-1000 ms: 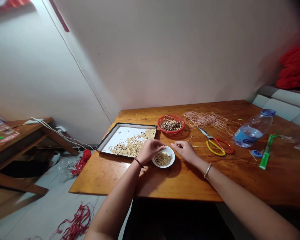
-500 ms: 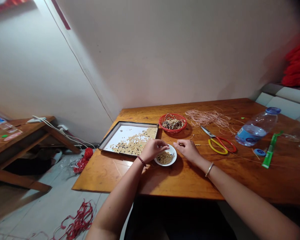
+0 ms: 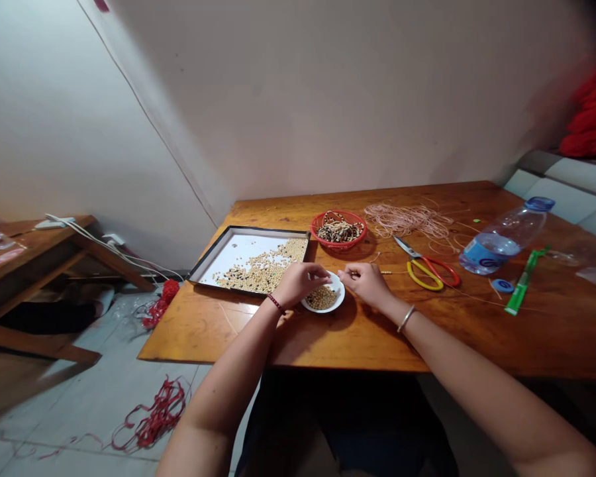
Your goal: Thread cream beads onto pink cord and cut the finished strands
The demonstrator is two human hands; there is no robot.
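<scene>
My left hand [image 3: 300, 283] rests at the near rim of a small white dish [image 3: 334, 301], its fingertips curled over the pale beads [image 3: 321, 298] inside. My right hand [image 3: 366, 283] pinches a thin tan cord [image 3: 385, 272] strung with a few beads, just right of the dish. Its fingertips sit close to the dish rim. Whatever the left fingers touch is hidden under them. Behind the left hand lies a black-rimmed tray [image 3: 248, 230] with a white lining, spread with pale and dark beads [image 3: 263, 273].
A red basket [image 3: 338, 246] of mixed beads, a pink cord bundle [image 3: 407, 220], orange-and-yellow-handled scissors [image 3: 424, 273], a water bottle [image 3: 501, 242] and a green strip [image 3: 524, 281] lie on the wooden table [image 3: 377, 338]. Red cord [image 3: 153, 414] lies on the floor below.
The whole view has tilted slightly, so the table sits higher in the picture. Both hands stay at the dish, with no clear change in their hold.
</scene>
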